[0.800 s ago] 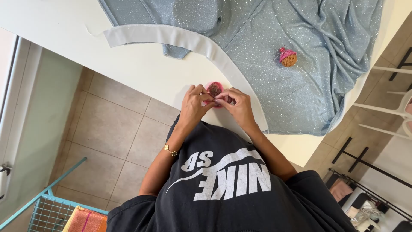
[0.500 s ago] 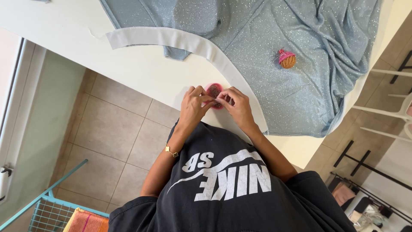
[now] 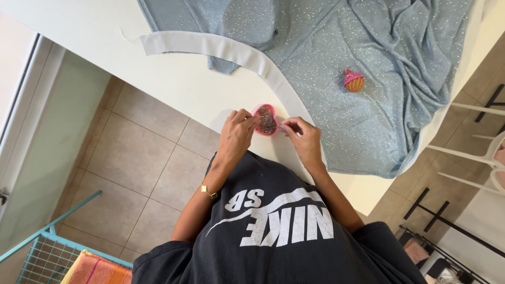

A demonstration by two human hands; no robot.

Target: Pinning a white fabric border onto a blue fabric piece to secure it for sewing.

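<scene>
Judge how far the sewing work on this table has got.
Done: the sparkly blue fabric is spread on the white table, with a curved white strip laid along its edge. In hand: the left hand steadies a pink heart-shaped box while the right hand pinches at it. Left: seemingly fixing the strip down; no pins show along it.

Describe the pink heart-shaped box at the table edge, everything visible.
The pink heart-shaped box is a small open container, plastic by its look, filled with a silvery mass of what seem to be pins. It sits on the white table near its edge, beside the grey fabric strip. The left hand touches its side; the right hand pinches something tiny beside it.
</scene>
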